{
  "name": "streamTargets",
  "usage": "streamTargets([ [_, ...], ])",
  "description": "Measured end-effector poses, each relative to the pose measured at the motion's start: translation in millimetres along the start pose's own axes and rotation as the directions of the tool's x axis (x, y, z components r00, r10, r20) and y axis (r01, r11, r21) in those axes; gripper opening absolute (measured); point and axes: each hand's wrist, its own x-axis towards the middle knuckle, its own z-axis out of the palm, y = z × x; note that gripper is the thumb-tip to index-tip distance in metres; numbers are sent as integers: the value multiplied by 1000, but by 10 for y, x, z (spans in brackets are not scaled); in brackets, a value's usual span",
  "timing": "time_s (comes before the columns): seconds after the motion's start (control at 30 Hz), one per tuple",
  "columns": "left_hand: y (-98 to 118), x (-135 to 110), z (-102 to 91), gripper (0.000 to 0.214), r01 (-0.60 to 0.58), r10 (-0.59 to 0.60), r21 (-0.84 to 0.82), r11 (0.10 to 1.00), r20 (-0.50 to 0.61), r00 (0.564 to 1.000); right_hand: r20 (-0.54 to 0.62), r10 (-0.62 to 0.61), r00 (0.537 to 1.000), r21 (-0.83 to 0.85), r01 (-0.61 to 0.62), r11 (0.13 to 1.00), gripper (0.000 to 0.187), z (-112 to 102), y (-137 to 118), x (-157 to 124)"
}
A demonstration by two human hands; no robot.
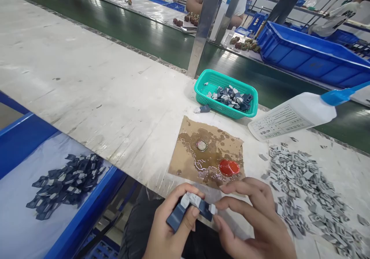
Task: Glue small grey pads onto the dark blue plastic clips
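My left hand [176,220] grips a dark blue and light grey plastic part [177,216] between thumb and fingers, above my lap at the table edge. At the part's right end, the thumb and forefinger of my right hand [251,216] close on a small light grey plastic piece [213,209], which touches the part. The other right fingers are raised. Just beyond my hands lies a brown cardboard sheet [182,155], wet with clear liquid, carrying a red cap [229,168] and a small round pale thing [201,145]. Loose grey pieces [306,182] are heaped on the right.
Behind the cardboard stands a green basket [202,93] of blue and grey parts, with one part [202,109] beside it. A white bottle [297,114] leans at right. Similar parts [69,182] fill a lined blue bin [83,216] at left. A metal post [199,39] rises ahead.
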Motion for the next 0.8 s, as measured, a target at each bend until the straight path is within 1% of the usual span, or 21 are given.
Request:
streamTargets([
  [0.13, 6, -16, -10, 16, -19, 19, 30, 999, -8, 1000, -20, 11, 1000, 14, -10, 1000, 15, 73, -12, -33],
  [0.27, -27, -17, -33, 13, -73, 73, 51, 996, 5, 997, 19, -33, 999, -24, 34, 999, 19, 50, 0, -52],
  [0.33, -45, -9, -47, 10, -150, 148, 68, 986, 37, 988, 36, -60, 998, -34, 61, 998, 20, 11, 3, -58],
  [0.43, -69, 9, -74, 12, -315, 304, 121, 941, 98, 948, 60, -64, 996, -29, 65, 997, 19, -51, 3, -61],
  [0.47, -78, 17, -86, 14, -364, 349, 137, 921, 121, 929, 70, -43, 997, -7, 44, 999, 18, -63, 3, -63],
  [0.5, -88, 26, -99, 15, -408, 388, 148, 901, 143, 910, 83, 0, 997, 39, -3, 999, 16, -65, 2, -67],
  [0.53, -99, 35, -114, 16, -447, 422, 151, 882, 171, 890, 100, 76, 992, 114, -87, 990, 13, -57, -1, -76],
  [0.57, -110, 45, -130, 17, -482, 451, 144, 864, 204, 869, 128, 193, 973, 214, -218, 952, 10, -39, -7, -89],
  [0.6, -122, 55, -147, 17, -512, 475, 126, 850, 239, 847, 182, 336, 924, 339, -380, 861, 8, -12, -17, -108],
  [0.63, -131, 66, -163, 15, -532, 492, 96, 841, 273, 827, 284, 460, 841, 460, -540, 705, 13, 21, -31, -131],
  [0.67, -138, 75, -177, 12, -537, 496, 67, 841, 302, 814, 413, 532, 739, 544, -669, 507, 21, 56, -51, -159],
  [0.7, -141, 84, -187, 10, -532, 490, 48, 846, 327, 808, 537, 551, 639, 577, -755, 312, 31, 90, -76, -190],
  [0.73, -138, 90, -193, 9, -525, 477, 53, 850, 347, 807, 628, 539, 561, 579, -800, 159, 39, 121, -104, -222],
  [0.77, -130, 94, -192, 9, -527, 468, 90, 845, 351, 811, 678, 524, 516, 573, -817, 63, 44, 149, -135, -254],
  [0.8, -117, 94, -185, 10, -542, 470, 158, 825, 340, 814, 688, 530, 496, 575, -818, 18, 43, 173, -167, -285],
])
